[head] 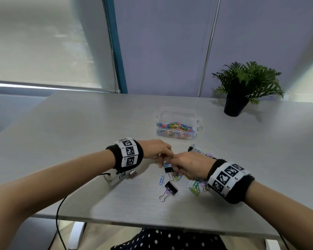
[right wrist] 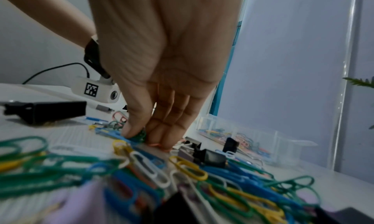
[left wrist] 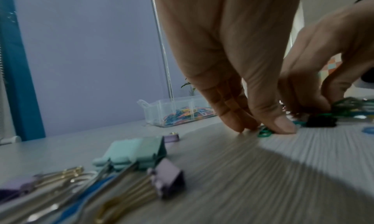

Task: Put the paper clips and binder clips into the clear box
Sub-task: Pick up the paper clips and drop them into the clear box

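The clear box point(head: 177, 112) stands mid-table with several coloured paper clips in it. Nearer me, loose paper clips point(head: 195, 186) and a black binder clip point(head: 171, 187) lie scattered. Both hands meet over this pile, fingertips down on the table. My left hand point(head: 163, 158) pinches a green paper clip point(left wrist: 263, 134) between thumb and fingers point(left wrist: 283, 126). My right hand point(head: 173, 166) pinches another green paper clip point(right wrist: 139, 137) lying among blue and yellow ones. In the head view the clips under the fingers are hidden.
A mint binder clip point(left wrist: 137, 154) and lilac binder clips point(left wrist: 168, 179) lie left of the left hand. A small black binder clip point(head: 191, 147) sits near the box. A potted plant point(head: 242, 87) stands at the back right. A black cable point(head: 61, 204) hangs off the front edge.
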A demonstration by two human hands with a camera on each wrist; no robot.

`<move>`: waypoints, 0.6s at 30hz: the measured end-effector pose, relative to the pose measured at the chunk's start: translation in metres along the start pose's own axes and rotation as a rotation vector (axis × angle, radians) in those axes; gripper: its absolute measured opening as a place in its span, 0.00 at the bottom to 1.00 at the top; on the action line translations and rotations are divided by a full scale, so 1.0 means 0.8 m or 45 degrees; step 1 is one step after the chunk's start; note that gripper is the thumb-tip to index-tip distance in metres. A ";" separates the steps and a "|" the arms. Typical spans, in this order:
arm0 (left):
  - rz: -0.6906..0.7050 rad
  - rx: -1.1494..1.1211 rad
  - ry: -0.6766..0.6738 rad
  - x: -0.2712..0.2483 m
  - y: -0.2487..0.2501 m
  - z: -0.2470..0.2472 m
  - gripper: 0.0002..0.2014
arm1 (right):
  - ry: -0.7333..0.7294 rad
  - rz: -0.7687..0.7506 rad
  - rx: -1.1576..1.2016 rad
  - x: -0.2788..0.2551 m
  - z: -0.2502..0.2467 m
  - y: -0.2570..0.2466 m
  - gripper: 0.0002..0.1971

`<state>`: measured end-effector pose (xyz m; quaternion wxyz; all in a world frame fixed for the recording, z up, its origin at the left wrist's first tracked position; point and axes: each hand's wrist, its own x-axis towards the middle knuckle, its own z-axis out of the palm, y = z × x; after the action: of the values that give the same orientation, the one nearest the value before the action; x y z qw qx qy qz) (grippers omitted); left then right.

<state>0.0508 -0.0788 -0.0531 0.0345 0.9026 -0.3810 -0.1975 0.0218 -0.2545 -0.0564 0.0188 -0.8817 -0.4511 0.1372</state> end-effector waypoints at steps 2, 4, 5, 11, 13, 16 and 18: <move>-0.009 0.027 0.018 0.003 0.003 0.002 0.11 | -0.008 0.027 0.041 0.000 -0.002 -0.001 0.07; -0.051 0.037 0.018 0.008 0.003 0.006 0.10 | -0.004 0.054 0.080 -0.001 -0.003 -0.002 0.08; -0.072 0.014 0.007 0.010 0.003 0.008 0.09 | 0.004 0.070 0.096 -0.002 -0.003 -0.002 0.08; -0.153 -0.012 -0.038 0.010 0.006 0.010 0.07 | 0.090 0.240 0.185 -0.011 -0.014 0.014 0.07; -0.178 0.024 -0.004 0.008 0.009 0.013 0.08 | 0.144 0.289 0.276 -0.015 -0.017 0.019 0.08; -0.255 0.094 0.058 0.002 0.018 0.021 0.11 | 0.242 0.325 0.417 -0.020 -0.019 0.023 0.09; -0.270 0.134 0.069 -0.001 0.024 0.024 0.13 | 0.302 0.337 0.468 -0.021 -0.020 0.025 0.08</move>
<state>0.0294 -0.0901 -0.0663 -0.0239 0.9434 -0.2922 -0.1553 0.0323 -0.2779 -0.0403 0.2136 -0.9248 -0.2937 0.1138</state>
